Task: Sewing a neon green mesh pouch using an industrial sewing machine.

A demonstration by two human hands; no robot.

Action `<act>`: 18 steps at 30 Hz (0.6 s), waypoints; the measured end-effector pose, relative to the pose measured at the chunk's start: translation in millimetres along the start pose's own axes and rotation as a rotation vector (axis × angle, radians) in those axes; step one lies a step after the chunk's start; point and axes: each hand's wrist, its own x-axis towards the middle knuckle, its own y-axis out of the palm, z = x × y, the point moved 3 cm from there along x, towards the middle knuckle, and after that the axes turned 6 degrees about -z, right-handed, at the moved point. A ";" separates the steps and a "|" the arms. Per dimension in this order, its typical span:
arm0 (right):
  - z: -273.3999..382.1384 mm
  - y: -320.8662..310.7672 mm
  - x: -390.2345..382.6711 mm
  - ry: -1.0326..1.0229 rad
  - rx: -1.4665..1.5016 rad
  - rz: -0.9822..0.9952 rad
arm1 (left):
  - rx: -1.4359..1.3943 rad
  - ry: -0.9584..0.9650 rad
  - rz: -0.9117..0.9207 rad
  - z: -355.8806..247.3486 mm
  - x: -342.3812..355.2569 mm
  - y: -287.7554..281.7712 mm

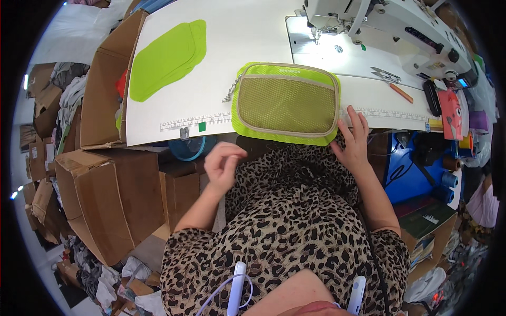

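Observation:
A lime-green fabric pouch panel (287, 108) with a mesh front and beige edging lies flat at the table's front edge. Its lower border hangs slightly over that edge, and a grey zip end (230, 89) sticks out at its left. My right hand (353, 139) rests at the panel's lower right corner, fingers spread, the thumb near the lower border. Off the table edge, left of the panel, my left hand (222, 162) hovers with its fingers curled in; nothing shows in it. Several flat lime-green cut pieces (168, 60) lie stacked at the table's far left.
A sewing machine (363, 26) stands at the back right, lamp lit. Thread snips (386, 75), an orange-handled tool (401, 93) and a red pouch (450, 113) lie at right. Cardboard boxes (113, 200) crowd the left side. A printed ruler (211, 120) runs along the front edge.

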 end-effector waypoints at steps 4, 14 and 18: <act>4.6 17.6 6.0 -0.010 0.004 -0.087 | -0.406 -0.689 0.094 34.8 -44.8 36.1; -11.5 24.2 -11.5 -0.058 0.017 -0.231 | -0.752 -0.887 -0.143 43.7 -13.8 73.2; -20.0 19.3 -11.8 -0.047 0.083 -0.194 | -0.644 -0.808 -0.006 38.8 -23.4 76.2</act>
